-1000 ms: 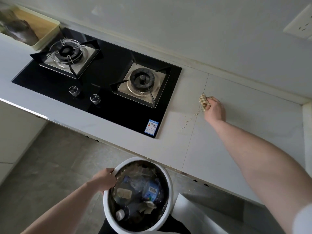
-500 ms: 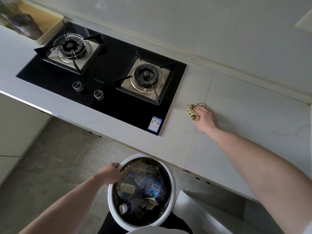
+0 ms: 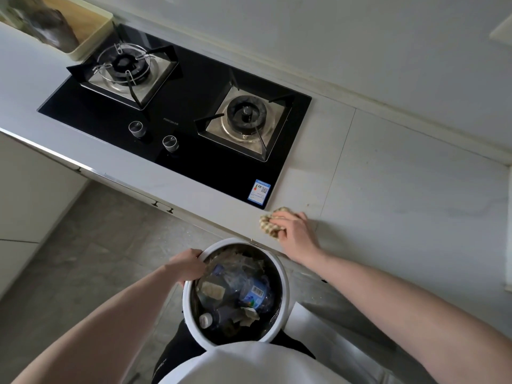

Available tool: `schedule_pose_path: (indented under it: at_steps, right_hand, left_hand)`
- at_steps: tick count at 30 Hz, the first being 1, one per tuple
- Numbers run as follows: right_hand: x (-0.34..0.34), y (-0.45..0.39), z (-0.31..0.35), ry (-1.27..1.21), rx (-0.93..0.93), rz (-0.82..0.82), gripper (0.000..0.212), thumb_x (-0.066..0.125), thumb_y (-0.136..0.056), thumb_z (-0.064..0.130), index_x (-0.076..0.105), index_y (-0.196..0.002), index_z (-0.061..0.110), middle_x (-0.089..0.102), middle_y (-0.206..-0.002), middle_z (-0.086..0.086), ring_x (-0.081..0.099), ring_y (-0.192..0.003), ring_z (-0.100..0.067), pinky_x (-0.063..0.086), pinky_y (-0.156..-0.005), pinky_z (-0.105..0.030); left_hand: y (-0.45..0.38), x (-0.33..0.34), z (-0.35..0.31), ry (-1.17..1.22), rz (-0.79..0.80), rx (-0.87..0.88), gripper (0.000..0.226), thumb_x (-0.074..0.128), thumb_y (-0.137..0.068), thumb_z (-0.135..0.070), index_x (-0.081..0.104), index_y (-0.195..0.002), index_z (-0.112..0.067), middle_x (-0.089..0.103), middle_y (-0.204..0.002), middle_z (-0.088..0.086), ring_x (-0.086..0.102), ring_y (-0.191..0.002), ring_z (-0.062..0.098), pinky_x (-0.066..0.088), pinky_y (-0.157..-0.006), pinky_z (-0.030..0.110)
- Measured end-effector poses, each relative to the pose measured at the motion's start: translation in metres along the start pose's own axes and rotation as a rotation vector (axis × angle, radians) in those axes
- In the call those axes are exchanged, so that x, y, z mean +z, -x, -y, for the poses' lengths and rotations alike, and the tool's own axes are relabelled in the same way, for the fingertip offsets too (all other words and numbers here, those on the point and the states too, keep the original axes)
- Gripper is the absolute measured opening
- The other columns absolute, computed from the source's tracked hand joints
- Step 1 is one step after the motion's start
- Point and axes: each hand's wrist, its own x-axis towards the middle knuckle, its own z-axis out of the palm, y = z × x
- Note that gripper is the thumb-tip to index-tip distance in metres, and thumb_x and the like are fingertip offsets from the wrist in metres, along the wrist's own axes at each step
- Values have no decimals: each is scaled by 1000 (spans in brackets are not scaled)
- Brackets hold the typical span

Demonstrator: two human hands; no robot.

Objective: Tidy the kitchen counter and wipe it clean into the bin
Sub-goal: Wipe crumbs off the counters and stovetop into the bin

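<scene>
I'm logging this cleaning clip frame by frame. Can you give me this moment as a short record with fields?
setting: white kitchen counter with black glass two-burner gas hob
right hand: presses a crumpled beige checked cloth on the counter near its front edge
left hand: grips the rim of a round white bin
bin position: below the counter edge, under the cloth
bin contents: plastic bottles and wrappers
counter far left: cream tray

Black hob, 2 knobs; cream tray.
</scene>
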Motion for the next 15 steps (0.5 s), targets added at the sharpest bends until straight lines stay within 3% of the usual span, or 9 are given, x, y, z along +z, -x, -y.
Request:
schedule_pose_path:
  at_steps: [5, 7, 9, 12, 15]
  right_hand:
    - [45, 50, 56, -177, -4, 226, 34, 54, -97, 9, 69, -125, 20, 54, -126, 12, 48, -108, -7, 41, -96, -20]
    - [57, 63, 63, -215, -13, 284, 32, 51, -97, 9, 69, -123, 17, 55, -122, 11, 50, -105, -6, 37, -87, -12]
    - [56, 64, 61, -249, 16, 256, 30, 52, -97, 11, 69, -121, 18, 56, -119, 13, 52, -104, -4, 37, -85, -8]
    - [33, 53, 52, -309, 39, 135, 31, 55, -96, 9, 66, -124, 12, 56, -116, 10, 56, -102, -9, 52, -91, -22]
    - [-4, 30, 35, -288, 51, -59, 30, 55, -96, 8, 65, -125, 8, 56, -115, 6, 55, -99, -7, 53, -92, -23]
  left_hand:
    - [2, 0, -2, 21, 14, -5, 38, 49, -86, -16, 68, -118, -25, 70, -95, 0, 70, -80, 19, 58, -57, 26]
    - [1, 1, -1, 30, 18, -12, 41, 47, -85, -14, 68, -119, -26, 70, -96, 0, 70, -81, 19, 59, -57, 27]
    - [1, 1, 0, 33, 23, -14, 41, 47, -85, -14, 67, -118, -26, 70, -97, 0, 69, -81, 19, 60, -58, 27]
    - [3, 1, 0, 30, 19, -10, 38, 48, -87, -15, 67, -117, -26, 71, -96, 0, 70, -81, 19, 60, -58, 27]
    - [5, 0, -1, 41, 26, -10, 38, 48, -86, -13, 67, -116, -26, 70, -94, 0, 70, -79, 18, 59, -55, 27]
